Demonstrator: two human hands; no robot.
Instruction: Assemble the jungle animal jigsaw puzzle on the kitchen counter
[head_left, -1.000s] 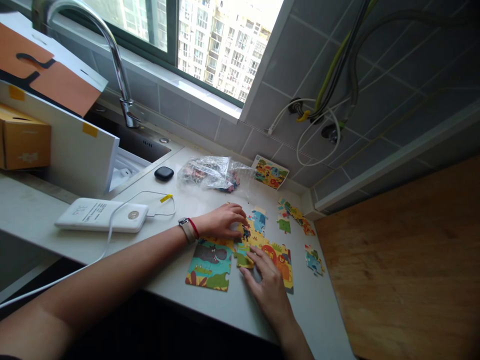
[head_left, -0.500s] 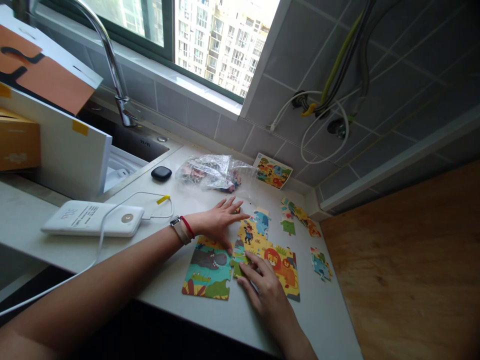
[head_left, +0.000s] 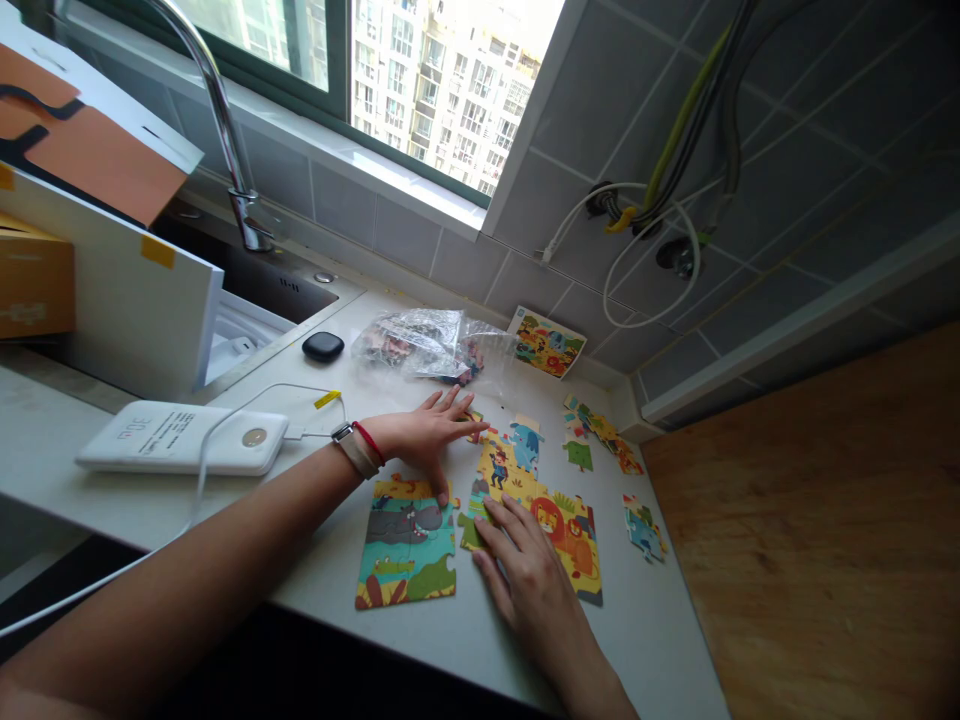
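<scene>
My left hand (head_left: 429, 436) is spread flat, its thumb on the top right of the joined hippo puzzle section (head_left: 405, 550). Its other fingers reach over a small puzzle piece (head_left: 474, 428), mostly covered. My right hand (head_left: 526, 560) lies with fingers stretched out on the larger joined section with lions (head_left: 574, 530). That section also shows a figure in dark clothes and a blue elephant (head_left: 526, 442) at its top. A narrow gap separates the hippo section from the lion section. The right fingers hide part of the green area at its left edge.
Loose puzzle pieces (head_left: 600, 428) lie right, with a joined blue clump (head_left: 643, 530) nearer the edge. Behind are a clear bag of pieces (head_left: 427, 345) and a picture card (head_left: 547, 342). A white power bank (head_left: 184, 438), black case (head_left: 323, 347) and sink (head_left: 300, 292) are left.
The hippo section has shifted left and turned slightly under my left thumb, widening the gap to the lion section. My right hand has barely moved.
</scene>
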